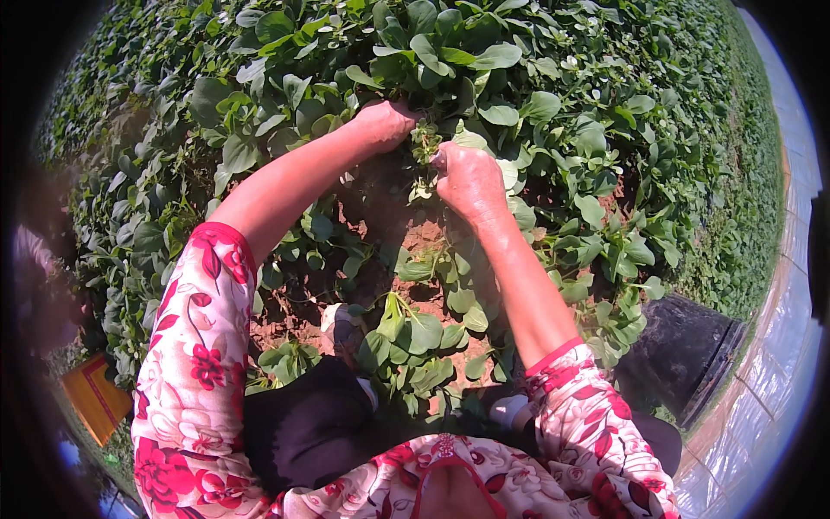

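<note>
My left hand [386, 126] reaches in among the broad-leaved green plants [428, 48], and the leaves hide its fingers. Close beside it, slightly nearer to me, my right hand [472, 179] is closed in a fist. A pale green small-leaved sprig [424, 149] shows between the two hands, against the right hand's thumb side, and appears gripped there. Under the hands lies reddish-brown soil [424, 233]. Nearer to me, a loose-looking clump of leafy green plants [411, 337] rests on the soil between my knees.
A black bucket [683, 350] lies tilted at the right. Beyond it, a strip of shiny plastic sheeting [761, 389] curves along the bed's edge. An orange-yellow object [97, 398] sits at the lower left. At the left edge, a blurred person [43, 268] shows. Dense leafy plants [648, 52] fill the far side.
</note>
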A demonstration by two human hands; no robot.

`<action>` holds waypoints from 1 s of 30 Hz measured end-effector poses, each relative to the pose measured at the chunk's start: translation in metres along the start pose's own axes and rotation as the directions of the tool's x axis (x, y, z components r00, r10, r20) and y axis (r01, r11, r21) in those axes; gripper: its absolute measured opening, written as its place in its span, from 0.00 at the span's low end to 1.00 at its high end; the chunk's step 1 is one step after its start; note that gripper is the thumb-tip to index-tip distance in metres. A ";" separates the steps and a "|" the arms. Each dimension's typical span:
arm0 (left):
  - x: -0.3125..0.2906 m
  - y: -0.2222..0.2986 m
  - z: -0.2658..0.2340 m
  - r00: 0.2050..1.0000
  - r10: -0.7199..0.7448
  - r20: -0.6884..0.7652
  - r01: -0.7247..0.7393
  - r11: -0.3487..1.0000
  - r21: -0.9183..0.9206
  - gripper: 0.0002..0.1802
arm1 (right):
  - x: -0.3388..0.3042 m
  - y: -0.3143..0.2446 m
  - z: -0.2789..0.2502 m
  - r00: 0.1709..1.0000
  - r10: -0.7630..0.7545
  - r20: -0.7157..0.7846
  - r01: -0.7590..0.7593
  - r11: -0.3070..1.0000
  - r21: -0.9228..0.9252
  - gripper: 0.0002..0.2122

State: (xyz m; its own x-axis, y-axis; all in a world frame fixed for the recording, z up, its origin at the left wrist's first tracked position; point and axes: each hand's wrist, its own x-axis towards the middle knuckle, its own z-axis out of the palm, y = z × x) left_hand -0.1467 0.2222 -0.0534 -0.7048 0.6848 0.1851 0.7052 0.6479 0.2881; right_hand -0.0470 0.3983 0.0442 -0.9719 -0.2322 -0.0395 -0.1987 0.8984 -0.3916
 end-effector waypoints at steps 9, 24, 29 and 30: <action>-0.016 -0.001 -0.012 0.954 -0.191 0.230 0.173 0.980 0.099 0.22 | -0.005 -0.023 -0.011 0.989 0.146 -0.007 -0.145 0.984 0.100 0.10; 0.027 -0.001 0.000 0.979 0.178 0.096 -0.197 0.947 0.253 0.18 | -0.004 -0.004 -0.033 0.888 0.454 -0.069 -0.436 0.880 0.189 0.09; 0.040 -0.022 0.027 0.972 0.233 -0.020 -0.221 0.943 0.248 0.14 | -0.003 -0.005 -0.028 0.875 0.473 -0.100 -0.450 0.873 0.191 0.08; 0.037 -0.029 0.029 0.962 0.265 -0.063 -0.239 0.932 0.271 0.13 | -0.003 -0.011 -0.030 0.877 0.471 -0.093 -0.450 0.874 0.184 0.08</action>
State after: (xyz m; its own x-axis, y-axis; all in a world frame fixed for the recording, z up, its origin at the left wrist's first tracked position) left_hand -0.1906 0.2386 -0.0816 -0.4958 0.8098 0.3136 0.8471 0.5305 -0.0305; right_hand -0.0459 0.4005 0.0757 -0.9579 0.2540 -0.1337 0.2866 0.8212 -0.4935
